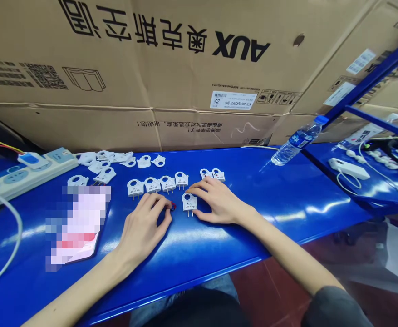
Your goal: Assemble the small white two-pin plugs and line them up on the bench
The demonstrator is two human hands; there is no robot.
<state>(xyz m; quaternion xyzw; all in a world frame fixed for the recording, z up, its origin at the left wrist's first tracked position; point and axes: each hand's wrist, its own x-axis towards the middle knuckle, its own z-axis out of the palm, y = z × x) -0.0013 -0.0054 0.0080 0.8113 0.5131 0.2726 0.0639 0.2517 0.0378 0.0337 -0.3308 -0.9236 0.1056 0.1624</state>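
My right hand (217, 200) curls from the right around a white two-pin plug housing (189, 202) with a round hole near its top; its pins point toward me. Low on the blue table, my left hand (147, 222) has its fingers drawn together. A tiny red and dark piece (173, 206) shows at those fingertips, too small to name. Just beyond my hands stands a row of similar plug housings (167, 183), pins toward me. Two more white housings (218, 175) lie behind my right fingers, partly hidden by them.
A loose pile of white plug parts (112, 157) lies at the back left, near a power strip (31, 170). A blurred-out phone (81, 227) rests left of my left hand. A water bottle (297, 141) leans at the right. Cardboard boxes (171, 81) wall off the back.
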